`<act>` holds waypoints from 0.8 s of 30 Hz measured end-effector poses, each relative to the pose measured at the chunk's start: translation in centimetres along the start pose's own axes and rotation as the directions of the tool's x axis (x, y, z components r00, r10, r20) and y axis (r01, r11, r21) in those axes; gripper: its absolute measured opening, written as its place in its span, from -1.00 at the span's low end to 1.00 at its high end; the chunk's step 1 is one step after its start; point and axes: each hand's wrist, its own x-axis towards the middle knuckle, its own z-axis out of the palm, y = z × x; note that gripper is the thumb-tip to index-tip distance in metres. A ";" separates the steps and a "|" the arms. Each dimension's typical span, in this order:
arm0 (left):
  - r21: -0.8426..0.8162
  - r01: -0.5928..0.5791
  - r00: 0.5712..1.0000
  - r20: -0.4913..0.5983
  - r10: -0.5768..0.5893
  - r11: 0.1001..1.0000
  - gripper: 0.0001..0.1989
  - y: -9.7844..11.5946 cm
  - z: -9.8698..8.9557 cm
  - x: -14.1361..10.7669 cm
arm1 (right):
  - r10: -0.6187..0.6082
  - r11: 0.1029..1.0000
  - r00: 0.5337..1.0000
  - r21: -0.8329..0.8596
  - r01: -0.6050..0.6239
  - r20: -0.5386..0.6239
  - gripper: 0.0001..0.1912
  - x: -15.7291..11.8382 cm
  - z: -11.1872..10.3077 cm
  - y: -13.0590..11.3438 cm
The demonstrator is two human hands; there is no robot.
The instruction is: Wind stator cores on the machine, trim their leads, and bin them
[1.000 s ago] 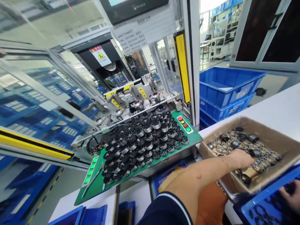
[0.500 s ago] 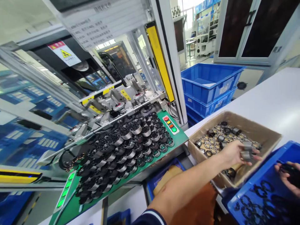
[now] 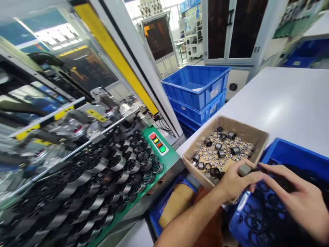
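My left hand (image 3: 235,178) is closed around a grey metal ring (image 3: 244,169), above the near corner of the cardboard box (image 3: 223,120). Fingers of my right hand (image 3: 303,197) meet it there, curled around dark black plastic pieces (image 3: 284,181) whose exact shape is blurred. Where the two hands come together, I cannot tell whether the ring and the black pieces are joined. Beneath my right hand is a blue bin (image 3: 238,214) with many black plastic rings (image 3: 253,219). Inside the cardboard box lie metal rings (image 3: 212,161) and darker assembled cylinders (image 3: 235,150).
Rows of black-and-metal cylinders (image 3: 118,163) cover the green machine bench (image 3: 171,163) on the left. A button panel (image 3: 158,143) sits at its corner. Stacked blue crates (image 3: 195,91) stand behind the box, beside a white table (image 3: 290,99). A yellow-striped machine post (image 3: 118,58) rises at left.
My view has swung right. My left hand has moved from over the cardboard box to meet my right hand at the edge of the blue bin, bringing metal along.
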 end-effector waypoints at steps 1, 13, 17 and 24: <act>0.010 -0.013 1.000 -0.010 0.013 1.000 -0.28 0.0 0.0 0.0 | 0.014 0.999 1.000 0.045 -0.015 0.014 -0.45 0.2 0.0 -0.6; -0.124 0.032 0.998 0.050 -0.026 0.992 -0.39 0.1 -0.2 -1.6 | -0.082 0.964 0.994 0.248 0.097 -0.072 -0.89 -0.8 1.1 -3.8; -0.017 0.002 0.999 0.034 -0.001 1.000 -0.27 0.3 -0.1 -1.8 | -0.146 0.960 0.988 0.234 0.152 -0.045 -0.84 -0.9 1.4 -3.5; 0.063 -0.026 0.999 0.042 0.024 0.998 -0.21 0.2 -0.1 -1.6 | -0.086 0.961 0.995 0.260 0.099 -0.058 -0.87 -0.9 1.5 -4.0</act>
